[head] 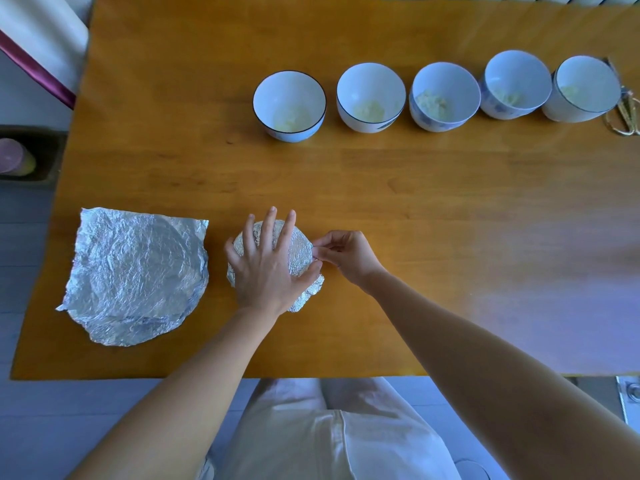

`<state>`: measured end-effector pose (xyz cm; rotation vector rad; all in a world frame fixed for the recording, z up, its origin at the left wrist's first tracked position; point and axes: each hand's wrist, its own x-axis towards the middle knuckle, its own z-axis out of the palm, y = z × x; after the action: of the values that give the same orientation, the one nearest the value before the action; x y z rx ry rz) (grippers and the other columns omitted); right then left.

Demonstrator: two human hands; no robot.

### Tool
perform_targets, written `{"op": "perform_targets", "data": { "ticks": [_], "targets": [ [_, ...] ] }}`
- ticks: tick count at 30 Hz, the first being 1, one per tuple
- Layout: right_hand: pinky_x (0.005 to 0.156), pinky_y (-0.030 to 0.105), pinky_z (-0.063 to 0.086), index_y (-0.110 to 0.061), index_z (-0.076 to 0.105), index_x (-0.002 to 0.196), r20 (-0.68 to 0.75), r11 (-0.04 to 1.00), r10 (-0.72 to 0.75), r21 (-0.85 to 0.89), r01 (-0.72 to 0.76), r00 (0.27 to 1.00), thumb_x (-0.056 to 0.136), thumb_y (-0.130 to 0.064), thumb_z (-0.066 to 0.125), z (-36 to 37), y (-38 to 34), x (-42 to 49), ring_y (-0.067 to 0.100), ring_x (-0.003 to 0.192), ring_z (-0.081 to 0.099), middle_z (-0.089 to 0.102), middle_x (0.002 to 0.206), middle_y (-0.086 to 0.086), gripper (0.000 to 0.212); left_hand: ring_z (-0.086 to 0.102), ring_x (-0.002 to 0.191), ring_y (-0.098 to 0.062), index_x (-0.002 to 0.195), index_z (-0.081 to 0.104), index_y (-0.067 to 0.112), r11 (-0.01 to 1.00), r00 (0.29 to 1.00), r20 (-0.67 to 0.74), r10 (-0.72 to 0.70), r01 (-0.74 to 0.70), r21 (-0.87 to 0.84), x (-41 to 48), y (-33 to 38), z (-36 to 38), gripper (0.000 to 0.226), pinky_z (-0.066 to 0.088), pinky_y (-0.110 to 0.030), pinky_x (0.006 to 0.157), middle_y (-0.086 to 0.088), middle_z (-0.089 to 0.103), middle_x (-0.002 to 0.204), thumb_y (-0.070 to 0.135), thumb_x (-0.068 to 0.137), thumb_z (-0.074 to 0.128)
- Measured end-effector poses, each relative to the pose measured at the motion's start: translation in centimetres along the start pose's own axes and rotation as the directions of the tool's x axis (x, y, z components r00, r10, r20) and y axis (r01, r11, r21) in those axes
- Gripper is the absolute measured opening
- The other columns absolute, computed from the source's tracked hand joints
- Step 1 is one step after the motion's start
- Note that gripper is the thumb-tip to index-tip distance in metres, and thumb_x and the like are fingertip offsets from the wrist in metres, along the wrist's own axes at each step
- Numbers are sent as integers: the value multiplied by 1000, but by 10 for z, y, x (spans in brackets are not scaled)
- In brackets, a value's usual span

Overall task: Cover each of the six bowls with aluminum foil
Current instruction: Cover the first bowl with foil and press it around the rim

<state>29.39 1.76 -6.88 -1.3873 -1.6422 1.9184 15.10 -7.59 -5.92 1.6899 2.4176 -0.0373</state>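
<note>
A foil-covered bowl [298,251] stands near the front of the wooden table [381,202]. My left hand [266,261] lies flat on its foil top with fingers spread. My right hand [343,254] pinches the foil at the bowl's right rim. A loose stack of crumpled foil sheets [135,275] lies to the left. Several uncovered white bowls with pale food stand in a row at the back, from the leftmost bowl [289,105] to the rightmost bowl [585,88].
Scissors with gold handles [625,112] lie at the far right, beside the last bowl. A dark box with a cylinder [20,157] stands off the table's left edge. My lap in white trousers is below the front edge.
</note>
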Motion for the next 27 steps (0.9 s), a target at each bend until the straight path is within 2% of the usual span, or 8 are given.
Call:
{"op": "perform_targets", "data": {
  "ticks": [8, 14, 18, 20, 24, 27],
  "targets": [
    [63, 14, 45, -8, 71, 88, -31, 1000, 18, -1, -18, 999, 86, -5, 72, 2, 2, 0, 0, 61, 60, 66, 71, -4, 3, 23, 147, -35, 158, 19, 33, 1000, 1000, 1, -2, 2, 5, 0, 0, 0, 92, 27, -60, 104, -2, 24, 163, 84, 81, 18],
    [59, 11, 44, 1, 70, 94, -3, 998, 60, -20, -60, 998, 90, -2, 65, 1, -5, 0, -3, 54, 57, 65, 69, -2, 8, 22, 148, -34, 158, 19, 34, 1000, 1000, 3, -6, 6, 6, 1, 1, -1, 91, 26, -60, 105, -2, 24, 163, 85, 82, 16],
    [58, 19, 44, -6, 69, 86, 42, 990, 128, -66, -125, 991, 89, -3, 65, -1, -16, 5, 10, 57, 52, 64, 66, 0, 6, 20, 148, -33, 157, 19, 34, 1000, 1000, 3, -6, 6, 10, 1, 1, 0, 91, 25, -59, 105, -1, 22, 164, 85, 82, 17],
    [56, 20, 44, -2, 70, 88, 68, 984, 153, -99, -146, 986, 88, -2, 64, -3, -20, 9, 14, 61, 54, 64, 66, 0, 6, 20, 148, -33, 157, 19, 35, 1000, 1000, 5, -7, 7, 13, 1, 0, 1, 91, 25, -59, 105, 0, 21, 164, 85, 82, 16],
    [56, 19, 44, 1, 70, 97, 100, 972, 180, -172, -161, 979, 90, -5, 61, -4, -25, 12, 14, 70, 58, 64, 70, 2, 13, 22, 147, -34, 157, 22, 34, 1000, 1000, -5, -7, 7, 11, 1, 0, 1, 90, 26, -59, 104, -1, 23, 163, 84, 82, 18],
    [55, 21, 43, -5, 69, 92, 87, 971, 199, -151, -184, 976, 91, -9, 62, 1, -25, 12, 18, 71, 55, 63, 69, 2, 9, 24, 146, -34, 156, 23, 33, 1000, 1000, -16, -15, 15, 7, 0, 1, 2, 90, 27, -58, 103, -1, 25, 163, 84, 83, 20]
  ]
}}
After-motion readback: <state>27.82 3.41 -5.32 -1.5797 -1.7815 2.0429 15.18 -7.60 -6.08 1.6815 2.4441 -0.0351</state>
